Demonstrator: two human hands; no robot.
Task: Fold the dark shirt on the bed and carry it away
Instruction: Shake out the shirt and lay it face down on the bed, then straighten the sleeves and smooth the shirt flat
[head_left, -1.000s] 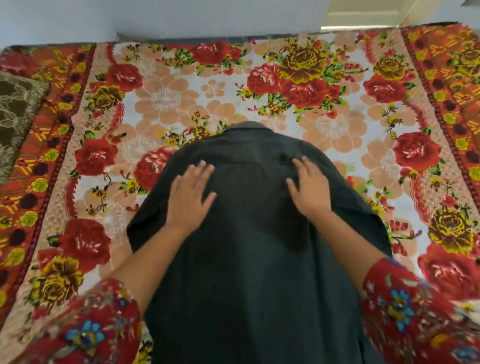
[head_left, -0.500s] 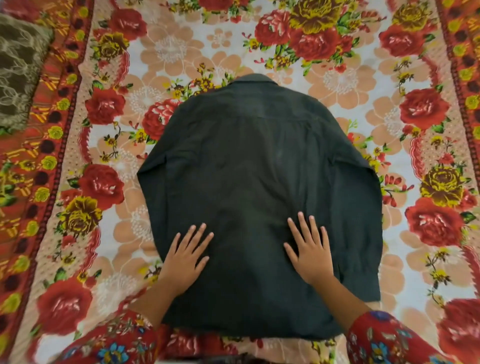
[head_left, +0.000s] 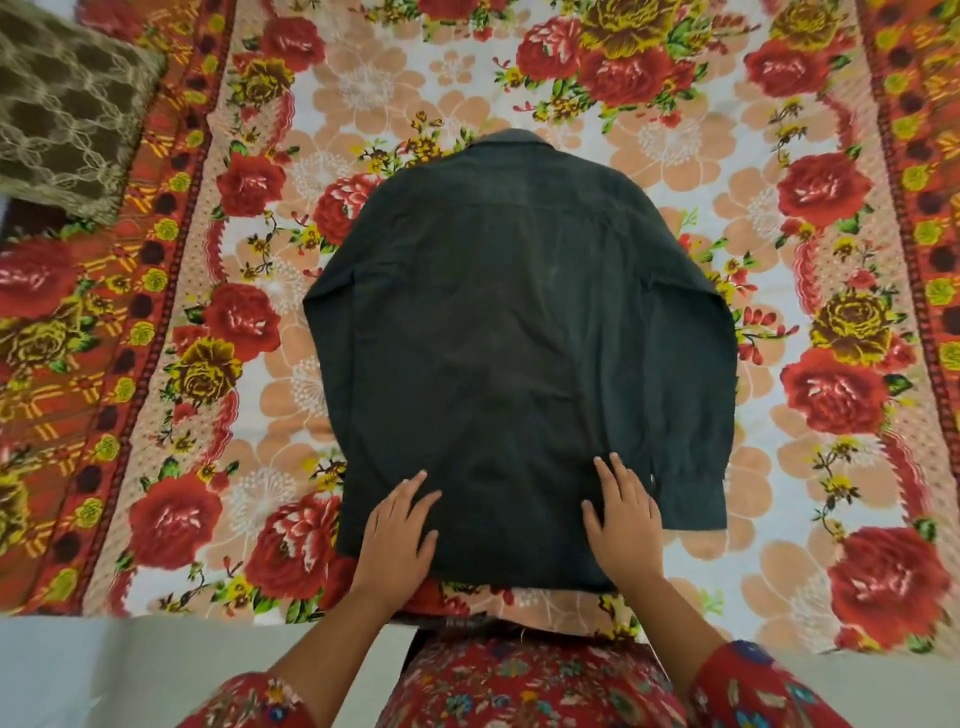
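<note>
On the dark shirt (head_left: 519, 338), both hands press flat.

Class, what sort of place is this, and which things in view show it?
Probably a bedroom: a floral-sheeted bed, a patterned cushion at its far left, and a dark shirt spread on top.

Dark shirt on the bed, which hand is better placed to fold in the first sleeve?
Probably the right. The right hand rests flat on the dark shirt beside the cuff of the sleeve lying along that side. The left hand rests flat near the opposite hem corner, where no cuff shows.
</note>
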